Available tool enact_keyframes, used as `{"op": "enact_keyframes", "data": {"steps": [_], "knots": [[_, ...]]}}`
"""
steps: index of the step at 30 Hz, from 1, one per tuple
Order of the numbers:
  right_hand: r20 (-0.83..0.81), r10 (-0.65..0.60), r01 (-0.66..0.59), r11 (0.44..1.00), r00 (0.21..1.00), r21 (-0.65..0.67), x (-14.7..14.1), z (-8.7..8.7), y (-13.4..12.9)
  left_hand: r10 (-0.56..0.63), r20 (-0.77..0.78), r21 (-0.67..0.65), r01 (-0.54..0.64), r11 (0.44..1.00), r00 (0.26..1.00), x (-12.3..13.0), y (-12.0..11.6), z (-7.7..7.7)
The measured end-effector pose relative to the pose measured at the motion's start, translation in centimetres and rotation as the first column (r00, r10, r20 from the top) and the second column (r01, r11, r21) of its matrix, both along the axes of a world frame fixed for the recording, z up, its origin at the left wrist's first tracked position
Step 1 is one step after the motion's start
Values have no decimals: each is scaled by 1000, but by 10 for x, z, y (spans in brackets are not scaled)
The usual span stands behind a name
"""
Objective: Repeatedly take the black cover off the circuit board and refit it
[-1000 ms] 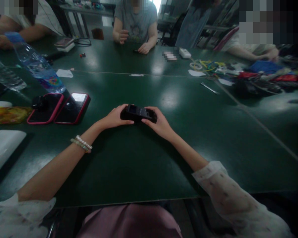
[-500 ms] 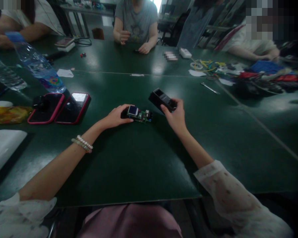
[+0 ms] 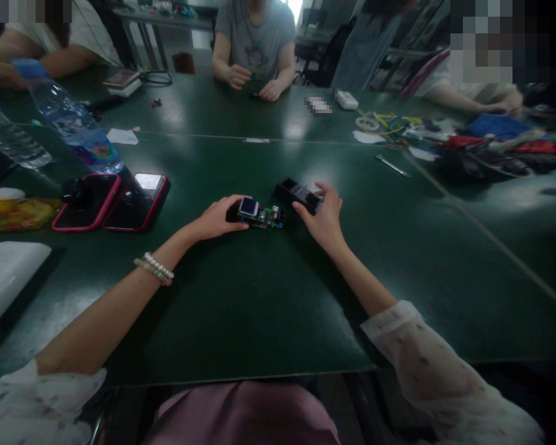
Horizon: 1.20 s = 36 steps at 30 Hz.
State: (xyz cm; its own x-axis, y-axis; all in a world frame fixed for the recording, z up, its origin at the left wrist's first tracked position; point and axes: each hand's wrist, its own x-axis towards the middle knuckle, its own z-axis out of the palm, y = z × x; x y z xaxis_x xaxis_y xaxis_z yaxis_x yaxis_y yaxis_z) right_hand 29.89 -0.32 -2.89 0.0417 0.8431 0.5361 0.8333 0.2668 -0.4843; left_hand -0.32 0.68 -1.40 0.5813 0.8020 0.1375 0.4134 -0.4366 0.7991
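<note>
A green circuit board (image 3: 265,216) with a small screen lies at the middle of the dark green table (image 3: 241,309). My left hand (image 3: 220,217) grips its left end between thumb and fingers. Just to the right, my right hand (image 3: 323,216) holds a black casing (image 3: 296,193) with a rectangular window, tilted, its thumb on the near side and its fingers behind. The casing is close to the board's right end, with a small gap between them.
At the left are two red-edged phones (image 3: 136,203), a water bottle (image 3: 76,123) and a white case (image 3: 9,278). A wrench (image 3: 392,165) and tangled cables (image 3: 389,122) lie at the right. A person (image 3: 254,49) sits opposite.
My right hand has moved slightly left, and the black casing has come lower and flatter beside the board. My left hand and the board have hardly moved.
</note>
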Motion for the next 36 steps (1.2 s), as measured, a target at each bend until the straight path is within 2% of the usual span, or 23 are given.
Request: {"op": "enact_keyframes", "data": {"steps": [7, 13, 18, 21, 23, 27, 32, 36], "knots": [[-41, -2, 0, 999, 999, -34, -1, 3, -2, 2, -7, -4, -2, 1000, 1000, 0, 0, -1], [-7, 59, -59, 991, 998, -122, 3, -5, 3, 9, -19, -7, -9, 1000, 1000, 0, -1, 1], [-139, 131, -140, 988, 982, -57, -3, 2, 1, 9, -20, 8, -9, 1000, 1000, 0, -1, 1], [-244, 277, -283, 959, 930, 9, -13, 15, -8, 10, -14, 29, -10, 1000, 1000, 0, 1, -3], [-257, 358, -365, 931, 898, 23, -21, 23, -16, 22, -11, 37, -22, 999, 1000, 0, 2, -6], [-242, 481, -502, 864, 843, -33, -33, 27, -27, 63, -10, 15, -63, 998, 998, 1, 5, -11], [-199, 526, -547, 834, 827, -69, -35, 20, -29, 79, -1, 3, -79, 997, 997, 1, 5, -14], [-170, 556, -575, 813, 814, -90, -33, 18, -26, 83, 18, 8, -84, 996, 996, 3, 2, -8]]}}
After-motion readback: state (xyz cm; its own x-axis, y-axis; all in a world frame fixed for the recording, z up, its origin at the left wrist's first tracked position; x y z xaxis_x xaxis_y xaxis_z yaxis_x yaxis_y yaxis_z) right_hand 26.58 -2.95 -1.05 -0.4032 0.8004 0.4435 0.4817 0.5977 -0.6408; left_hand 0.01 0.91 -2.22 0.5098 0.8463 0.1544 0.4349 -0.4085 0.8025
